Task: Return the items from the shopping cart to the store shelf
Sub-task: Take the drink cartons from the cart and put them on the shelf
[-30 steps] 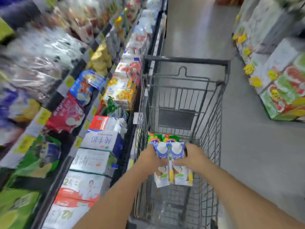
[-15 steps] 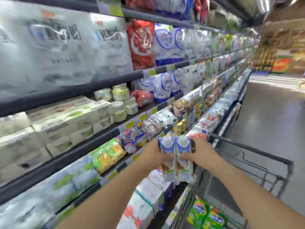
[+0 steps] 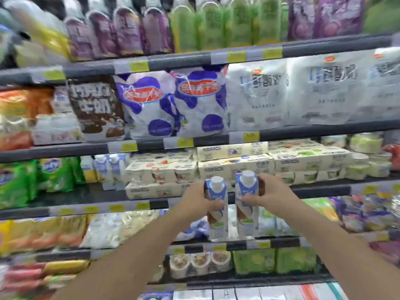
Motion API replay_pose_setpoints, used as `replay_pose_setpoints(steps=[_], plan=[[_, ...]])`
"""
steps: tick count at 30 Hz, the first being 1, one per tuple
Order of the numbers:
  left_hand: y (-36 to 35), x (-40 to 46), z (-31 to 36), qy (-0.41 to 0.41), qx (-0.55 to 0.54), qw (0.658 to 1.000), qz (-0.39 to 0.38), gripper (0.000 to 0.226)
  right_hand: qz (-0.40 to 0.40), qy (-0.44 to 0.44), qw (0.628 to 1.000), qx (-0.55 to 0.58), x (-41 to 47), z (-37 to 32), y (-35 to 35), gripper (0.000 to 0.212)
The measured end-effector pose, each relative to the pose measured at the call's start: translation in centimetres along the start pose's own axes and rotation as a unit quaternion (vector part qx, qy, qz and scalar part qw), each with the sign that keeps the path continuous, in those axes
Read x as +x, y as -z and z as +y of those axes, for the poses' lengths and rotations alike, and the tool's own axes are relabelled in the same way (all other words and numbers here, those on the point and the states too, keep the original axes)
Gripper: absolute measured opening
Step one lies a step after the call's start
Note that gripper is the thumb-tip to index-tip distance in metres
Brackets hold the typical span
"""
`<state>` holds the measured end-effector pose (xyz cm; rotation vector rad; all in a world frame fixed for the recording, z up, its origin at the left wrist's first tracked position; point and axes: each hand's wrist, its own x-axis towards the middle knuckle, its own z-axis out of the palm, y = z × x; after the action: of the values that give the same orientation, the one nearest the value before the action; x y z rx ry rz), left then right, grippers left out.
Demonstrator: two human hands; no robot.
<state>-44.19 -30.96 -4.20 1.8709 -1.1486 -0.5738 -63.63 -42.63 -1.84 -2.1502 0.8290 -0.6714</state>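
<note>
Lifted out of the cart and now separated, one blue-and-white carton (image 3: 217, 207) is grasped in the left hand (image 3: 195, 202), the other carton (image 3: 246, 202) in the right hand (image 3: 269, 197), held before the shelf (image 3: 86, 205), ready for placing.

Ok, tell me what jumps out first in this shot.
Front and centre, two tall blue-and-white cartons with white caps are held upright side by side: the left hand grips the left carton, the right hand grips the right carton. Behind them run the store shelves, and the blue-spotted white bags on the shelf above stand out most.
</note>
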Motion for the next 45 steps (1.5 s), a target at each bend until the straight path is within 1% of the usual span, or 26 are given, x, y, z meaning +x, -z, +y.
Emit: replay_pose_setpoints(steps=[2,4,6,8,10,12,17,19,21,23,25,28,34,38,45], plan=[[5.4,-1.3,-2.3,0.025,0.000,0.999,0.043,0.059,-0.041,0.023,0.999,0.019,1.7,-3.5,-4.2,0.026],[10.3,-2.5,-4.1,0.038,-0.008,0.996,0.080,0.047,-0.069,0.038,0.997,0.021,3.5,-6.9,-8.3,0.030],[14.8,-3.2,-6.3,0.047,-0.014,0.994,0.101,0.033,-0.086,0.050,0.995,0.010,5.3,-10.0,-12.5,0.033],[19.2,-3.5,-8.9,0.052,-0.015,0.992,0.116,0.028,-0.099,0.068,0.993,-0.008,7.0,-13.0,-16.7,0.034],[23.5,-3.4,-11.8,0.058,-0.017,0.990,0.129,0.030,-0.113,0.080,0.990,-0.012,8.8,-15.9,-20.9,0.032],[27.6,-3.0,-14.8,0.067,0.002,0.987,0.149,0.032,-0.117,0.090,0.989,-0.025,10.4,-18.7,-24.9,0.030],[35.5,0.1,-20.7,0.069,0.016,0.980,0.184,0.045,-0.093,0.094,0.991,-0.019,14.7,-23.4,-32.6,0.030],[36.3,1.0,-20.6,0.051,0.022,0.978,0.203,0.047,-0.076,0.097,0.992,-0.032,15.6,-23.9,-33.5,0.033],[38.2,3.1,-22.6,0.042,0.014,0.981,0.187,0.050,-0.056,0.090,0.993,-0.047,17.8,-24.9,-36.8,0.040],[37.7,3.8,-21.9,0.033,0.004,0.982,0.187,0.049,-0.039,0.084,0.994,-0.052,17.8,-25.2,-36.6,0.044],[37.5,4.9,-22.1,0.032,-0.013,0.984,0.176,0.048,-0.034,0.073,0.995,-0.050,18.7,-25.0,-37.5,0.043],[36.8,6.5,-22.6,0.035,-0.027,0.984,0.174,0.052,-0.022,0.050,0.996,-0.071,19.7,-25.0,-37.9,0.042],[36.5,7.6,-22.9,0.017,0.006,0.983,0.184,0.044,0.003,0.036,0.989,-0.142,21.1,-25.1,-38.5,0.041],[36.5,7.5,-22.9,0.017,0.016,0.981,0.191,0.043,-0.012,0.011,0.983,-0.184,21.5,-25.7,-38.4,0.039],[36.6,7.1,-22.5,0.012,0.029,0.984,0.177,0.044,-0.014,0.000,0.982,-0.189,21.5,-26.4,-38.3,0.037]])
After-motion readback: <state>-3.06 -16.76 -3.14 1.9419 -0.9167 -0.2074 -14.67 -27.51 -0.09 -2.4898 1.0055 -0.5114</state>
